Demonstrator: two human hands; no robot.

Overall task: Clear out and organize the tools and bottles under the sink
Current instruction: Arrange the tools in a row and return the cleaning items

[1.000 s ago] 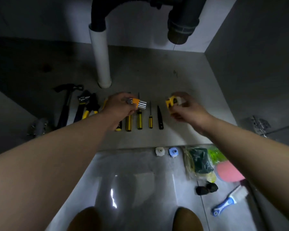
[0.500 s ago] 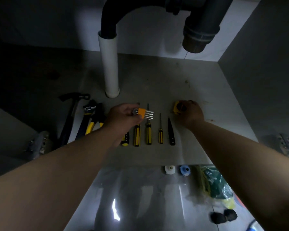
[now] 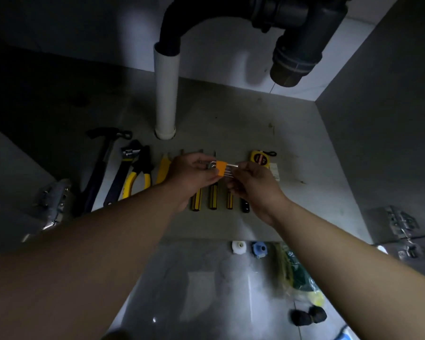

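The gray cabinet floor [image 3: 292,204] under the sink is dim, and a white pipe [image 3: 166,94] stands at the back. Tools lie in a row on it: a hammer [image 3: 101,165], yellow pliers [image 3: 139,175], screwdrivers [image 3: 212,197] and a yellow tape measure [image 3: 260,158]. Both arms reach over the row. The left hand [image 3: 192,175] grips the hex key set [image 3: 222,168] at its bent ends. The right hand [image 3: 253,185] pinches the straight tips. The set is held up above the screwdrivers. It has an orange holder and shiny silver keys.

The cabinet floor [image 3: 304,143] held a hammer [image 3: 103,153], wrench [image 3: 122,175] and pliers [image 3: 139,173] left of the drainpipe [image 3: 166,94], with 3 screwdrivers [image 3: 212,198] and a tape measure [image 3: 260,158] to its right.
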